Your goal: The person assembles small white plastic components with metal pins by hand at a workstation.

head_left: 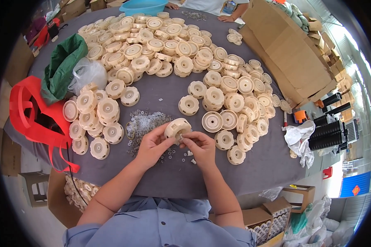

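Observation:
My left hand [152,144] is closed around a cream plastic wheel-shaped part [176,126], tilted so its hollow hub side faces my right hand. My right hand [201,147] pinches a small whitish plastic piece [179,136] against the hub; fingers partly cover it. Just beyond my left hand lies a heap of small translucent plastic pieces and metal bits [146,122]. A few loose white pieces [189,153] rest on the dark grey cloth by my right wrist. Similar cream wheels are stacked at the left [108,109], across the back [152,45] and at the right [234,103].
A red bag [18,109], a green bag [61,66] and a clear plastic bag [90,75] lie left. At the far edge are a blue basin [142,7] and another person's hand [226,19]. A large cardboard sheet [288,53] borders the right; packed boxes [255,216] stand below.

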`<state>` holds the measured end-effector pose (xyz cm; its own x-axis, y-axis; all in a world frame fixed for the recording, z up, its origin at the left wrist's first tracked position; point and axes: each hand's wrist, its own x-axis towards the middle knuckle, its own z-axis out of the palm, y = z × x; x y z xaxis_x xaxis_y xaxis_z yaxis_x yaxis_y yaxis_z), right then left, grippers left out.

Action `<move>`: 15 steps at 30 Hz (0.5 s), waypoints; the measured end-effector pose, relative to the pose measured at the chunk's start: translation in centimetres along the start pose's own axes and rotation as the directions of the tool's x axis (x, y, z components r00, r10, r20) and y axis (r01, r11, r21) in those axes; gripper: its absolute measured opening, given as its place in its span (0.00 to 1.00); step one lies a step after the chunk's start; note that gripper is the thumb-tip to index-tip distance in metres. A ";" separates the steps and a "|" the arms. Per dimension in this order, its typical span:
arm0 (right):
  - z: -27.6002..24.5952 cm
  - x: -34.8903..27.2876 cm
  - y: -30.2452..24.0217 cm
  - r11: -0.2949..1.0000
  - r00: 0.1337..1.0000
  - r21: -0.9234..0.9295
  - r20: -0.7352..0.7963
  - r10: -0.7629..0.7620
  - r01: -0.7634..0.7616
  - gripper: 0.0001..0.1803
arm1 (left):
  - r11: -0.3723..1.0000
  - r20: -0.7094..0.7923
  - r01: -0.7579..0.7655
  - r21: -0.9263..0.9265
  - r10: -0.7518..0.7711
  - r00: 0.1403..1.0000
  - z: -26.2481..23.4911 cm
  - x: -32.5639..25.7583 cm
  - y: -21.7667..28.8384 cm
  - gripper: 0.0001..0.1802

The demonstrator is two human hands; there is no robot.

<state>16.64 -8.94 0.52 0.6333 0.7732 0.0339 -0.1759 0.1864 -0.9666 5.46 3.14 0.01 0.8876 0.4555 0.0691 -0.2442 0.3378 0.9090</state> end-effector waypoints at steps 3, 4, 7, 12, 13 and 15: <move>0.0 0.3 0.2 1.000 1.000 0.003 0.011 0.012 -0.012 0.08 | 1.000 -0.006 -0.011 0.014 0.011 1.000 -0.1 0.0 0.1 0.25; -0.1 0.2 0.0 1.000 1.000 -0.003 0.017 0.001 -0.001 0.08 | 1.000 0.003 0.004 0.025 -0.004 1.000 0.1 0.1 0.2 0.25; -0.1 0.1 -0.2 1.000 1.000 -0.028 0.005 -0.008 0.008 0.07 | 0.999 0.012 0.022 0.046 -0.022 1.000 0.2 0.2 0.2 0.24; -0.6 0.6 0.7 0.945 0.984 -0.278 0.003 -0.179 0.173 0.08 | 0.999 0.010 0.010 0.045 -0.010 1.000 0.3 0.5 0.0 0.24; -0.7 0.7 1.0 0.941 0.981 -0.283 -0.014 -0.195 0.183 0.12 | 0.999 0.007 -0.005 0.050 0.005 1.000 0.2 0.5 -0.1 0.24; -0.7 0.7 1.1 0.934 0.975 -0.299 -0.037 -0.217 0.197 0.16 | 0.999 0.015 -0.024 0.048 0.024 1.000 0.2 0.5 -0.1 0.24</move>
<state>17.44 -8.57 -0.70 0.6842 0.6909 0.2337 0.1857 0.1449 -0.9719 5.97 3.21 0.04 0.8872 0.4511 0.0968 -0.2467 0.2866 0.9258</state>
